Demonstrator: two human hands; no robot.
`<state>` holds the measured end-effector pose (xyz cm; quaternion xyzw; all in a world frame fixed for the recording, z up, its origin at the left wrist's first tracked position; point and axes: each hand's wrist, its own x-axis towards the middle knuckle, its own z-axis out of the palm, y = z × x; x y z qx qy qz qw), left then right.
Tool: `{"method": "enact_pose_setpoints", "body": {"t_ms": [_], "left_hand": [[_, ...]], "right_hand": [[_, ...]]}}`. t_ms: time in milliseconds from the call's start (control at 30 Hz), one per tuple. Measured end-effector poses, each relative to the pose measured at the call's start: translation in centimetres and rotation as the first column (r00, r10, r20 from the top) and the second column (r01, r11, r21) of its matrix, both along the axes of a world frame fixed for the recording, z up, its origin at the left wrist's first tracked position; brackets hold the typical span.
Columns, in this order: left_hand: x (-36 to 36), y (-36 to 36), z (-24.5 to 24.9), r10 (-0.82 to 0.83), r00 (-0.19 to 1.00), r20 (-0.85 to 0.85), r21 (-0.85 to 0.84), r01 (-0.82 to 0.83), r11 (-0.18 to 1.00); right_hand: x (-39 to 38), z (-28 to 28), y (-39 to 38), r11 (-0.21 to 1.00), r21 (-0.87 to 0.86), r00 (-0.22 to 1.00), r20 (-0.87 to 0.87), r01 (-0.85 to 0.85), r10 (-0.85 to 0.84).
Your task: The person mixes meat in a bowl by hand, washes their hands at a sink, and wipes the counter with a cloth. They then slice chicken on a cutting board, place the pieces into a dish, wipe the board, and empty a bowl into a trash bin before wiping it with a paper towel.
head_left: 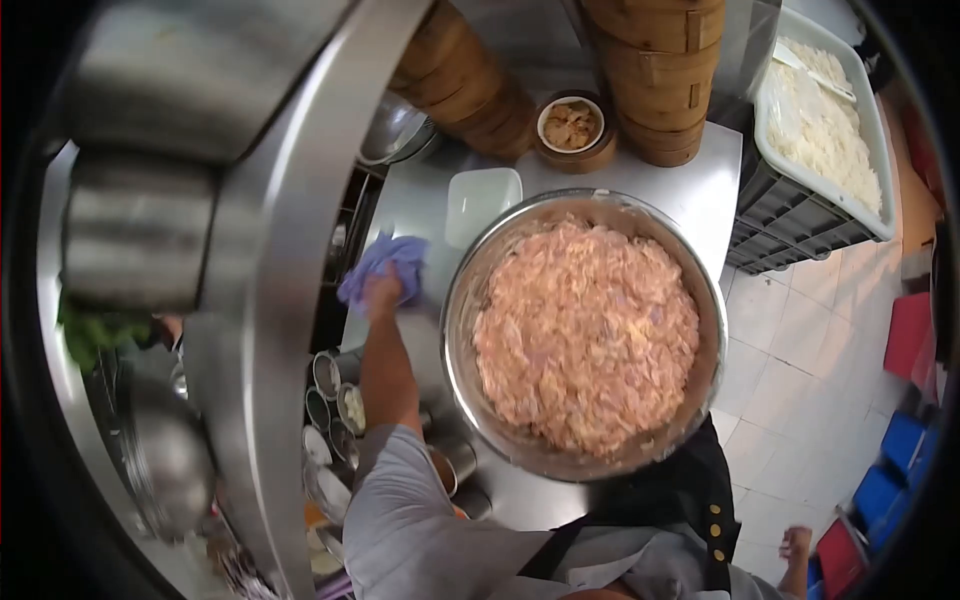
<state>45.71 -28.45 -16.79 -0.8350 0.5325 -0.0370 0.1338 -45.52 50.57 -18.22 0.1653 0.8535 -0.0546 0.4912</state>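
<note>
My left hand [383, 290] is closed on a bunched purple cloth [388, 262] and presses it to the steel counter, left of a large metal bowl. That wide bowl [462, 420] is filled with pale pink raw minced meat [590, 335] and stands at the counter edge in front of my body. A rectangular white tub [482, 205] is on the counter behind the bowl, near the cloth. Down at the lower right, away from the counter, hangs my right hand [797, 543], small in view, its fingers loosely bent and apart with nothing visible in them.
Bamboo steamer stacks [665, 80] stand at the back, beside a small steamer holding a bowl of food [570, 125]. A crate of white shreds [825, 120] is at the right. Several small containers [345, 405] sit left of my arm, below a steel shelf [265, 300].
</note>
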Motion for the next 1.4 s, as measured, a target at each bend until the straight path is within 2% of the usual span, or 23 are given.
{"method": "enact_pose_setpoints", "body": {"t_ms": [33, 133, 367, 400, 433, 467, 533, 567, 700, 767, 800, 833, 900, 933, 1033, 1067, 1133, 1167, 1200, 1233, 1300, 1333, 1400], "left_hand": [[2.0, -2.3, -1.0, 0.027, 0.998, 0.065, -0.033, -0.025, 0.999], [1.1, -10.9, -0.9, -0.252, 0.96, 0.118, -0.021, 0.256, 0.966], [-1.2, -24.1, -1.1, -0.689, 0.688, 0.228, 0.119, 0.683, 0.721], [-3.5, -22.7, -0.1, -0.638, 0.744, -0.197, -0.229, 0.598, 0.768], [-5.2, -21.7, 1.8, -0.582, 0.564, -0.585, -0.48, 0.338, 0.81], [-5.6, -21.1, 4.3, -0.582, 0.569, -0.582, -0.475, 0.342, 0.81], [-6.2, -19.7, 8.3, -0.286, 0.305, -0.908, -0.243, 0.173, 0.954], [-6.6, -19.5, 8.1, -0.38, 0.254, -0.89, -0.387, 0.023, 0.922], [-6.5, -21.1, 3.0, -0.482, 0.379, -0.79, -0.542, -0.065, 0.838], [-5.0, -21.6, 0.8, -0.694, 0.542, -0.474, -0.548, 0.435, 0.714], [-4.4, -21.1, 0.5, -0.789, 0.541, -0.291, -0.45, 0.651, 0.612], [-5.1, -19.4, 1.2, -0.785, 0.549, -0.287, -0.445, 0.65, 0.617], [-9.3, -12.6, 4.2, -0.634, 0.697, -0.335, -0.285, 0.566, 0.773], [-12.4, -9.2, 6.3, -0.666, 0.705, -0.244, -0.344, 0.579, 0.739], [-13.4, -6.0, 9.9, -0.642, 0.698, -0.317, -0.258, 0.588, 0.767], [-11.7, -6.2, 10.5, -0.613, 0.714, -0.338, -0.41, 0.475, 0.779], [-8.5, -8.1, 11.2, -0.708, 0.628, -0.323, -0.794, 0.228, 0.564], [-12.1, -7.5, 14.8, -0.484, 0.819, -0.307, -0.774, 0.081, 0.628], [-8.9, -9.6, 14.0, -0.413, 0.807, -0.422, -0.672, 0.027, 0.74], [-7.0, -11.1, 11.6, -0.286, 0.846, -0.45, -0.533, 0.002, 0.846], [-5.1, -14.3, 6.0, -0.039, 0.899, -0.437, -0.152, -0.031, 0.988], [-6.2, -15.4, 4.7, -0.232, 0.971, -0.056, -0.113, 0.225, 0.968], [-4.8, -19.5, 1.5, -0.341, 0.94, 0.003, -0.069, 0.341, 0.938]], "right_hand": [[1.6, 1.4, 1.8, 0.993, 0.106, 0.998, -0.022, 0.053, -0.051], [7.2, 4.4, 3.8, 0.976, 0.198, 0.989, 0.1, 0.086, -0.107], [13.0, 6.0, 0.9, 0.983, 0.166, 0.965, 0.234, 0.077, -0.116], [12.7, 5.9, 1.0, 0.985, 0.155, 0.966, 0.233, 0.075, -0.111], [12.4, 5.9, 1.1, 0.987, 0.145, 0.967, 0.233, 0.072, -0.105], [12.3, 5.5, 0.9, 0.988, 0.137, 0.967, 0.234, 0.072, -0.103], [11.5, 5.9, 1.1, 0.99, 0.122, 0.968, 0.232, 0.065, -0.092], [11.2, 6.1, 1.2, 0.992, 0.115, 0.97, 0.226, 0.06, -0.085], [10.6, 7.0, 1.0, 0.996, 0.072, 0.97, 0.234, 0.053, -0.068], [10.1, 7.2, 0.6, 0.998, 0.027, 0.964, 0.26, 0.054, -0.059], [9.9, 6.9, 0.5, 0.999, 0.006, 0.961, 0.271, 0.054, -0.054], [10.0, 6.2, 0.3, 0.998, -0.011, 0.957, 0.282, 0.068, -0.062], [10.4, 2.8, -0.8, 0.994, 0.08, 0.971, 0.221, 0.07, -0.087], [10.5, 1.3, -1.5, 0.982, 0.169, 0.982, 0.148, 0.087, -0.113], [9.3, 0.1, -3.2, 0.994, 0.113, 0.986, 0.162, 0.011, -0.03], [8.9, 0.0, -3.5, 0.996, 0.084, 0.987, 0.158, -0.01, -0.003], [7.8, 0.6, -3.7, 0.996, 0.073, 0.989, 0.133, 0.053, -0.062], [6.8, 0.1, -1.3, 0.99, 0.087, 0.989, 0.092, 0.112, -0.12], [6.4, -0.2, -0.3, 0.98, 0.096, 0.983, 0.053, 0.172, -0.178], [7.2, 1.2, -0.9, 0.986, 0.16, 0.994, 0.088, 0.043, -0.058], [8.4, 2.3, -1.0, 0.985, 0.169, 0.993, 0.114, 0.023, -0.043], [9.1, 2.4, -0.6, 0.986, 0.165, 0.99, 0.131, 0.028, -0.05], [10.3, 2.5, -0.5, 0.988, 0.149, 0.985, 0.164, 0.032, -0.056]]}}
